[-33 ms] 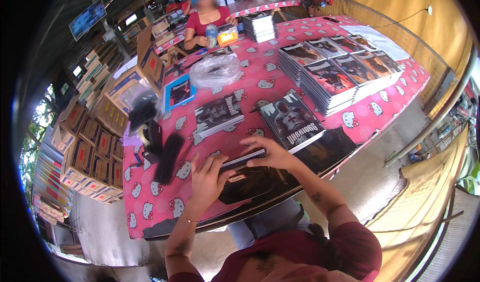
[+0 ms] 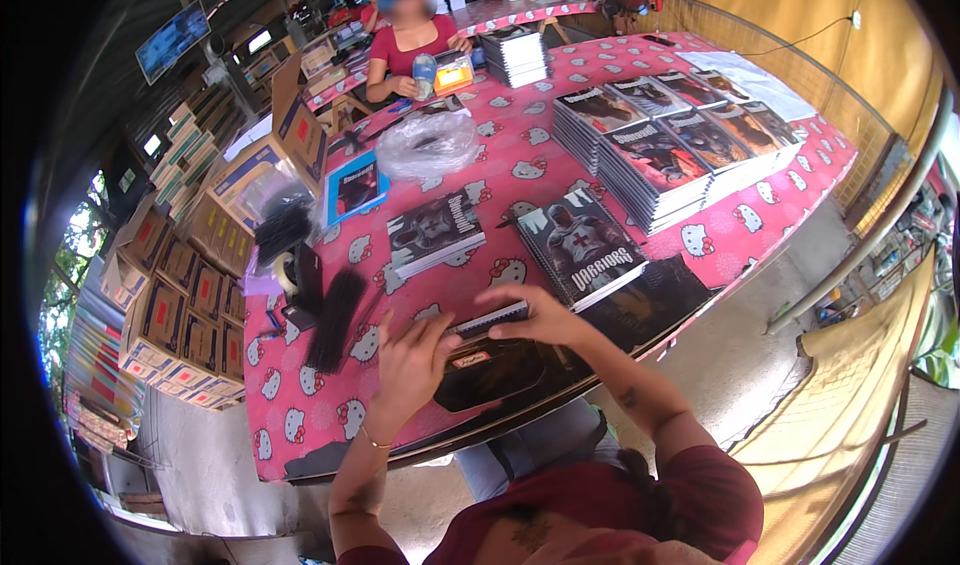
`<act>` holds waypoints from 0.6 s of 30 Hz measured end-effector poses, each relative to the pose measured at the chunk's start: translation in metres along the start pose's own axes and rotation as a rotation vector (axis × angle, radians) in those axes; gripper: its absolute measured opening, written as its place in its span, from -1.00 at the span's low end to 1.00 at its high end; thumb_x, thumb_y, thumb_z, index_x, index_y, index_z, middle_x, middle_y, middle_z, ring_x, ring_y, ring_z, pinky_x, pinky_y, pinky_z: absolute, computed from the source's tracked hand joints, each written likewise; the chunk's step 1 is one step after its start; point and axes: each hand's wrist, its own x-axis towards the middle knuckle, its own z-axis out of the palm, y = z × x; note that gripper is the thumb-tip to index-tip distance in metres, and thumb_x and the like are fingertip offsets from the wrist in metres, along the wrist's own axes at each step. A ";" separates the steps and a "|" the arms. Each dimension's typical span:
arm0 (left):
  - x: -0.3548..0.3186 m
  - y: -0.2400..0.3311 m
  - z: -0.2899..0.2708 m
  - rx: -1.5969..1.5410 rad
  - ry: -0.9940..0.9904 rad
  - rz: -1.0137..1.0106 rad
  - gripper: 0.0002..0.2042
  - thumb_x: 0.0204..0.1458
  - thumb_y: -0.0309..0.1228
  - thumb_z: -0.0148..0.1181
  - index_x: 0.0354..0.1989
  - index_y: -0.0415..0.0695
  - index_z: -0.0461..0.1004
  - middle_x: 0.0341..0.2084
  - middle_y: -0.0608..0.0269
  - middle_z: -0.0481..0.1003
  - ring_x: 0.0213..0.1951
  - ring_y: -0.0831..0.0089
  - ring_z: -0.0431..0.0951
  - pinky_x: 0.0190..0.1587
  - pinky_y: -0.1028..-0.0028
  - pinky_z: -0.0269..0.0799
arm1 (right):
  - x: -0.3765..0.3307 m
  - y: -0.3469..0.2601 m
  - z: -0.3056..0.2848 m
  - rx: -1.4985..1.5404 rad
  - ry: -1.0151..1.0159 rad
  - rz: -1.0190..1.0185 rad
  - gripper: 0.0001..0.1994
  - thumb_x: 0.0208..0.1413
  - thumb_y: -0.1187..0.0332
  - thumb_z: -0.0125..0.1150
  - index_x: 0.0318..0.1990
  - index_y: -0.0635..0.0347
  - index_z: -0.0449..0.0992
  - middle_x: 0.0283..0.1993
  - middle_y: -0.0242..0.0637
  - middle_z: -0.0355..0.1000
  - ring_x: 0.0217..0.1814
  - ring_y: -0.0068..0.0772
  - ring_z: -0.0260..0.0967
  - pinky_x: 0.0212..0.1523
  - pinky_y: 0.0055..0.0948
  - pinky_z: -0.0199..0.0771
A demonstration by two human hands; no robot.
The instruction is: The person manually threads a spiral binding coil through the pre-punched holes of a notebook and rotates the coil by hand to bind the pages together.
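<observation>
left hand (image 2: 412,358) and right hand (image 2: 540,317) are closed on opposite ends of a spiral notebook (image 2: 490,317), seen nearly edge-on, at the near side of the pink bench (image 2: 322,443). black coils (image 2: 337,320) are laid to the left; beyond the right hand, a knight-covered notebook (image 2: 580,245) is laid flat.

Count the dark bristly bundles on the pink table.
2: the nearer bundle lies left of the left hand; the farther bundle sits by the open carton. Others may be hidden.
</observation>
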 end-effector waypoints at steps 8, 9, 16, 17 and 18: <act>-0.017 0.022 0.028 0.367 -0.060 -0.079 -0.41 0.31 -0.05 -0.01 0.28 -0.34 0.28 0.28 -0.26 0.28 0.37 -0.21 0.21 0.40 -0.24 -0.11 | -0.001 0.019 0.033 -0.067 0.104 -0.009 -0.77 0.14 0.44 0.41 -0.05 0.24 0.67 -0.15 -0.29 0.66 -0.13 -0.58 0.56 -0.06 -0.49 0.52; -0.038 0.032 0.045 0.312 -0.129 -0.077 -0.36 0.31 -0.03 -0.03 0.32 -0.40 0.21 0.33 -0.32 0.19 0.41 -0.25 0.11 0.41 -0.28 -0.15 | 0.000 0.021 0.032 -0.058 0.117 -0.011 -0.77 0.13 0.44 0.41 -0.05 0.24 0.67 -0.15 -0.28 0.66 -0.13 -0.57 0.56 -0.06 -0.48 0.52; -0.029 0.023 0.045 0.347 -0.073 -0.150 -0.20 0.32 0.11 -0.16 0.39 -0.48 0.09 0.40 -0.41 0.08 0.47 -0.28 -0.01 0.42 -0.27 -0.19 | 0.001 0.012 0.036 -0.128 0.075 0.006 -0.76 0.13 0.42 0.41 -0.05 0.24 0.66 -0.17 -0.23 0.65 -0.14 -0.50 0.57 -0.05 -0.45 0.51; -0.041 0.024 0.049 0.307 -0.127 -0.118 -0.20 0.32 0.10 -0.16 0.40 -0.50 0.07 0.41 -0.43 0.06 0.48 -0.29 -0.03 0.43 -0.28 -0.22 | 0.004 0.009 0.036 -0.134 0.061 0.013 -0.75 0.13 0.41 0.41 -0.04 0.25 0.65 -0.17 -0.22 0.65 -0.15 -0.50 0.57 -0.04 -0.45 0.52; -0.057 0.025 0.055 0.269 -0.181 -0.087 -0.20 0.32 0.08 -0.17 0.40 -0.51 0.04 0.41 -0.45 0.04 0.48 -0.31 -0.05 0.44 -0.28 -0.26 | 0.004 0.007 0.034 -0.177 0.042 0.009 -0.74 0.14 0.40 0.40 -0.03 0.25 0.65 -0.17 -0.20 0.65 -0.15 -0.49 0.57 -0.04 -0.44 0.52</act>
